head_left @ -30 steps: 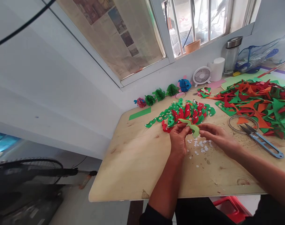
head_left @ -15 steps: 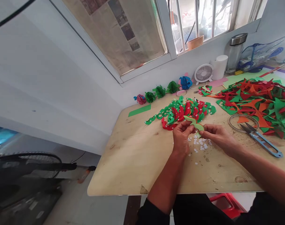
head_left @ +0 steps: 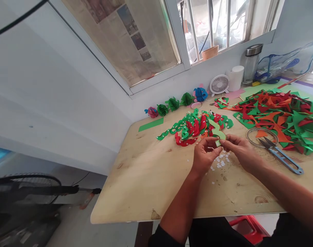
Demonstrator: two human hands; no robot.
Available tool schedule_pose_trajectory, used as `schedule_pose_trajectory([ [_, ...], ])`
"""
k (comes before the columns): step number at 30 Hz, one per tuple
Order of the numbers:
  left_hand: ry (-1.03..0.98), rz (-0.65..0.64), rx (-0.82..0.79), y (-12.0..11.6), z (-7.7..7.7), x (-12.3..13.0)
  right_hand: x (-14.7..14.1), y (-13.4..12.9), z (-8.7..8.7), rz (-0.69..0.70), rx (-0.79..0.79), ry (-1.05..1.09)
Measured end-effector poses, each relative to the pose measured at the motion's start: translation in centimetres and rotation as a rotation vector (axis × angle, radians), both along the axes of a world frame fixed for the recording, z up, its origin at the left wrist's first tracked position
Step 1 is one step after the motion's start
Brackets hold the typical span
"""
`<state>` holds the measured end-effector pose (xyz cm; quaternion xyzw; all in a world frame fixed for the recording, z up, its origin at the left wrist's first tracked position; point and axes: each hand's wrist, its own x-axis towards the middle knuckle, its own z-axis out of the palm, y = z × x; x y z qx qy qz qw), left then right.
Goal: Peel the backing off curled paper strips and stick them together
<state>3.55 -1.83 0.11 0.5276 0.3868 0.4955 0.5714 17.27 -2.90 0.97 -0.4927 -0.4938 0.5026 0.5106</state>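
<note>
A light green wavy paper cutout (head_left: 218, 132) is held up between my two hands over the table. My right hand (head_left: 240, 151) pinches its lower right edge between thumb and fingers. At the lower left end, the curled fingers and thumb of my left hand (head_left: 205, 156) close around the cutout's tip. Small white paper bits (head_left: 220, 162) lie scattered on the wood beneath my hands. Just behind is a heap of red, green and orange wavy cutouts (head_left: 194, 125), many carrying little white squares.
Blue-handled thread snips (head_left: 285, 159) rest beside a metal ring (head_left: 249, 137) on the right. Beyond them spreads a large pile of paper scraps (head_left: 282, 120). Folded paper figures (head_left: 173, 103), a small white fan (head_left: 219, 84) and a glass bottle (head_left: 251, 65) line the wall.
The light green cutout has turned more upright, and my left fingers have shifted from its upper left part down to its lower end. The camera view has shifted slightly.
</note>
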Motion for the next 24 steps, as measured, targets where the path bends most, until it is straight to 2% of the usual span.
schedule_pose_trajectory([
  [5,0.174,0.043,0.158,-0.34,-0.24,0.09,0.01,0.22,-0.6,0.041,-0.027,0.088],
  [11,0.385,0.159,0.404,-0.64,0.16,-0.04,-0.08,0.21,-0.73,0.07,-0.06,0.127],
  [14,0.476,0.15,0.492,-0.65,0.03,-0.11,-0.08,0.2,-0.6,0.058,-0.076,0.169],
  [19,0.49,0.139,0.495,-0.64,-0.35,-0.09,-0.12,0.17,-0.49,0.058,-0.1,0.212],
  [24,0.393,0.113,0.386,-0.67,-0.1,0.01,-0.14,0.23,-0.7,0.064,-0.097,0.231],
])
